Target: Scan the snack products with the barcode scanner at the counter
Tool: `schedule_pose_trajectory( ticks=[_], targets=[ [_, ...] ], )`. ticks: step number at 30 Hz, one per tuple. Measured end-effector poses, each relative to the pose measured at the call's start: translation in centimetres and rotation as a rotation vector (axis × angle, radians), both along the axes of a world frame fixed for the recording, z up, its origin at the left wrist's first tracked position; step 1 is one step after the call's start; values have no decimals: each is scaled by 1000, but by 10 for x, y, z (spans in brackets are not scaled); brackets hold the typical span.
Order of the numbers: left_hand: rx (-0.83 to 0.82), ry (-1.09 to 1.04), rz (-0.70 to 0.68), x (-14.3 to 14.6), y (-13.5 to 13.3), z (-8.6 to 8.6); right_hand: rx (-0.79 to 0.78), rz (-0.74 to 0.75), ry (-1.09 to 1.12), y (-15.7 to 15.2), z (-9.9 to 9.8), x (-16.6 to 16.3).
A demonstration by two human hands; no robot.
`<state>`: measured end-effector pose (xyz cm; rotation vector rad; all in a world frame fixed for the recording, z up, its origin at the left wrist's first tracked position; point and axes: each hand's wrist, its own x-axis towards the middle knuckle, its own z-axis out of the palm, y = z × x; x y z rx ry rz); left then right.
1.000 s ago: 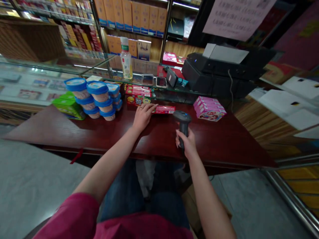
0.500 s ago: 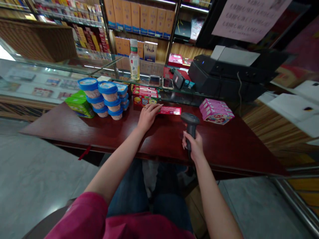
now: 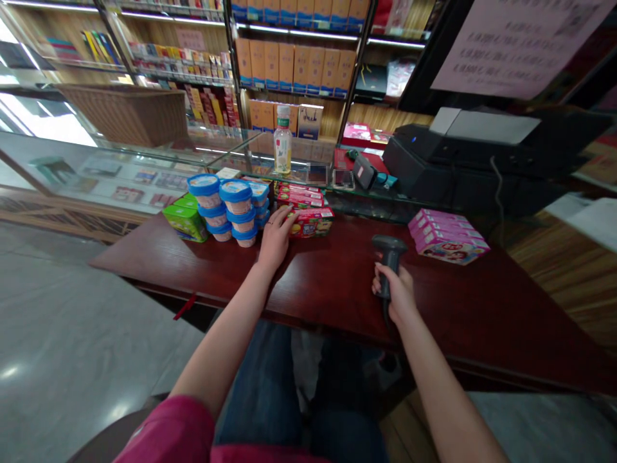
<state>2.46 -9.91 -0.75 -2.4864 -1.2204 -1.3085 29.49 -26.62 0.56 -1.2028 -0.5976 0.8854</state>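
My right hand (image 3: 398, 289) is closed round the handle of a dark grey barcode scanner (image 3: 389, 247), its head held above the brown counter. A cable runs down from the handle. My left hand (image 3: 276, 241) rests at the left end of a red snack box (image 3: 313, 224), fingers bent over its edge; the thumb is hidden. Behind that box lie more red boxes (image 3: 301, 194) in a row. Close by on the left are stacked tubs with blue lids (image 3: 237, 191) and green packs (image 3: 186, 218).
Pink boxes (image 3: 448, 238) stand in a row at the right of the counter (image 3: 332, 289). Behind, a glass ledge holds a bottle (image 3: 283, 145), phones and a small dark device (image 3: 365, 172). A black machine (image 3: 434, 161) stands back right, a wicker basket (image 3: 130, 116) back left.
The view has shifted, so things sit lower and farther right. The red box by my left hand now shows its printed front, where a thin red strip showed before. The scanner stays in my right hand.
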Motion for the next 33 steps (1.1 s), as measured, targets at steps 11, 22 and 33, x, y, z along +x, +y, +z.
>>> schedule_pose_trajectory(
  ticks=[11,22,33],
  targets=[
    [4,299,107,32,-15,2,110,99,14,63,-1,-7],
    [-143,242,127,30,-8,11,79,110,21,61,-1,-6],
    [-4,264,66,30,-14,11,292,-440,-185,48,-7,16]
  ],
)
